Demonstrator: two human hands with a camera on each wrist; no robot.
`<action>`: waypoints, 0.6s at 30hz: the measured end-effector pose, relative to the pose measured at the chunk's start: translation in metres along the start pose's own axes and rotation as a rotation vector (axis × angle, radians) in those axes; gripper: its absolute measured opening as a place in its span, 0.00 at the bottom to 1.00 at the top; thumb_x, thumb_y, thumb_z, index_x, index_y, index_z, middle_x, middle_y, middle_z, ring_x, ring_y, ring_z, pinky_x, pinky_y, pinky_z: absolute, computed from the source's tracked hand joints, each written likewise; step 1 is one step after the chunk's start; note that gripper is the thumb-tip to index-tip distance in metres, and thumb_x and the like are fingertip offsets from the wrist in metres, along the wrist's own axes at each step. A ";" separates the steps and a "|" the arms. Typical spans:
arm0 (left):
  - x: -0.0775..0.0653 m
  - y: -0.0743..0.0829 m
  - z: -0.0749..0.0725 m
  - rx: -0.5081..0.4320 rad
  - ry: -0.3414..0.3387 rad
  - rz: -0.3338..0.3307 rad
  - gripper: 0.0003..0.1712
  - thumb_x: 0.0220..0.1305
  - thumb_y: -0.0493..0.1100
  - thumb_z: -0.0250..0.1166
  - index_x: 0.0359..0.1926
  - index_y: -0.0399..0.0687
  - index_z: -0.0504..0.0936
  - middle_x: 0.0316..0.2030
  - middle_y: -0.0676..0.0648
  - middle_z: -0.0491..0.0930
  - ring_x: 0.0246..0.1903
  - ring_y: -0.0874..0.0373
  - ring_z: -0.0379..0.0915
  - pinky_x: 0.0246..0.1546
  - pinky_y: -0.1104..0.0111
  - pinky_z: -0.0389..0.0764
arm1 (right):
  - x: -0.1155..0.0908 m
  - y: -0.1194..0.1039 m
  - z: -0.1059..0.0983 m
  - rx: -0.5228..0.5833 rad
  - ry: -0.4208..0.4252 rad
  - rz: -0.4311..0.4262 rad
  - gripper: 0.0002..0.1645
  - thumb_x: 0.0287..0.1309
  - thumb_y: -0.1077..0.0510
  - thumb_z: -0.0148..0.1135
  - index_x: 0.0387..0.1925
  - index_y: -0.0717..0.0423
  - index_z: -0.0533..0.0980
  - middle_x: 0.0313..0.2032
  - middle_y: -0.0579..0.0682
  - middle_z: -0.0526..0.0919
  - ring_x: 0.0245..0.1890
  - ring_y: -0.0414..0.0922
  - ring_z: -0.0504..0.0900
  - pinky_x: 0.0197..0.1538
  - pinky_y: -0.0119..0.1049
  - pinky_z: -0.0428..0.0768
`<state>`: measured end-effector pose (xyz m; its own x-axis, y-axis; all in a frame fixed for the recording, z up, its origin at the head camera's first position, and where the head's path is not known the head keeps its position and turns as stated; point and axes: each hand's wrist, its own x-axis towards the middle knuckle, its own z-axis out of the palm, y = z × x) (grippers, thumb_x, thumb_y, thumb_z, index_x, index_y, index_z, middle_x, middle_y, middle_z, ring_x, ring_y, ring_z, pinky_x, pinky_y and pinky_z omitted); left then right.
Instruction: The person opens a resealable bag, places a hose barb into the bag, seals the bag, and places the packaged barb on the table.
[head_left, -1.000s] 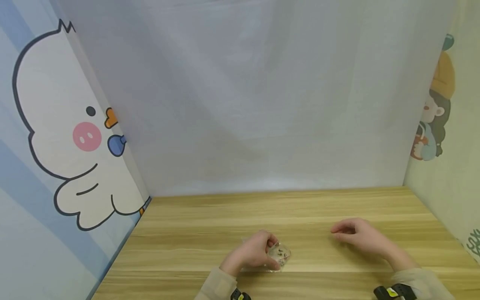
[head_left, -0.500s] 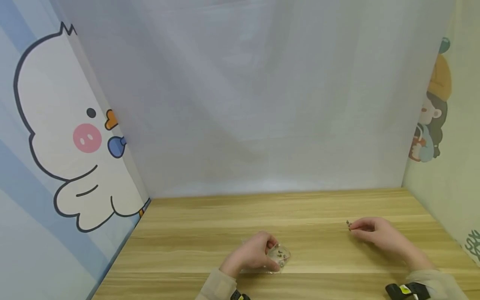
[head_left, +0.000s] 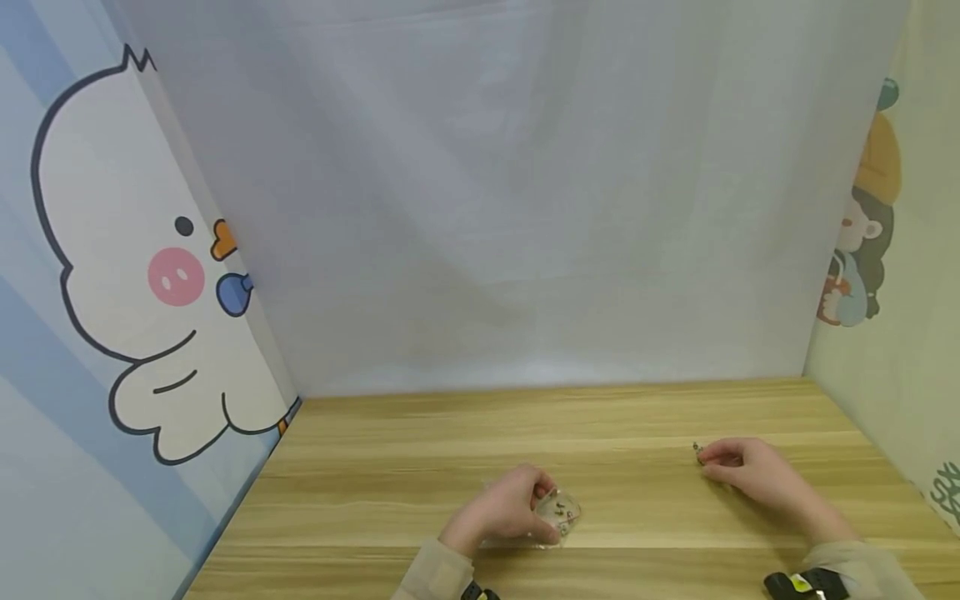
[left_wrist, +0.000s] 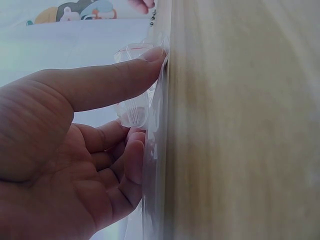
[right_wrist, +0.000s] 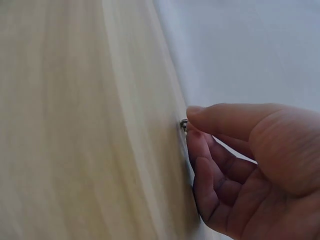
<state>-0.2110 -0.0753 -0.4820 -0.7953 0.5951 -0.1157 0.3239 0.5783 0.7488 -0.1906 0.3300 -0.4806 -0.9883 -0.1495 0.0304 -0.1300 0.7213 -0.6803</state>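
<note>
At the table's front middle, my left hand (head_left: 504, 504) holds a small clear plastic bag (head_left: 573, 505) flat and partly spread. The left wrist view has the thumb and a finger at the edges of its crinkled mouth. Inside lie several small metal pieces (head_left: 560, 510), like screws. Farther right, my right hand (head_left: 761, 473) pinches a tiny dark metal piece (right_wrist: 183, 125) between thumb and index finger, close over the wood. In the head view, small metal bits (head_left: 697, 450) show right at these fingertips; their exact kind is too small to tell.
The wood-grain table (head_left: 390, 450) reaches back to a plain pale curtain (head_left: 510, 217). Printed cloth (head_left: 97, 275) with a cartoon bird borders it on the left, and a pale green printed panel (head_left: 892, 358) on the right.
Over the second, my right hand has shifted right, and small metal bits have come into view at its fingertips. In the last half second it has barely moved. The left hand keeps its place.
</note>
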 end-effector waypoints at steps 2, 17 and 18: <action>0.000 0.000 0.000 0.006 -0.005 -0.002 0.34 0.47 0.37 0.88 0.55 0.38 0.83 0.44 0.53 0.79 0.39 0.63 0.72 0.45 0.71 0.79 | 0.000 -0.001 0.002 0.009 0.006 0.015 0.14 0.70 0.57 0.71 0.51 0.64 0.85 0.42 0.49 0.89 0.40 0.42 0.84 0.42 0.34 0.81; 0.002 -0.002 0.003 0.015 0.008 -0.006 0.35 0.46 0.38 0.88 0.55 0.40 0.83 0.44 0.54 0.79 0.39 0.64 0.72 0.44 0.71 0.79 | 0.006 -0.001 0.007 -0.048 0.026 0.057 0.15 0.70 0.56 0.71 0.51 0.61 0.85 0.41 0.46 0.88 0.42 0.43 0.83 0.45 0.38 0.79; 0.002 -0.002 0.003 0.014 0.008 -0.008 0.35 0.46 0.38 0.88 0.55 0.40 0.83 0.44 0.54 0.79 0.39 0.64 0.73 0.44 0.71 0.79 | 0.006 0.000 0.007 -0.047 0.027 0.058 0.15 0.70 0.56 0.71 0.51 0.62 0.85 0.40 0.45 0.88 0.41 0.43 0.83 0.45 0.39 0.79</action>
<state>-0.2118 -0.0737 -0.4855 -0.8020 0.5859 -0.1159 0.3248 0.5907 0.7387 -0.1958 0.3243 -0.4851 -0.9960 -0.0889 0.0122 -0.0757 0.7594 -0.6462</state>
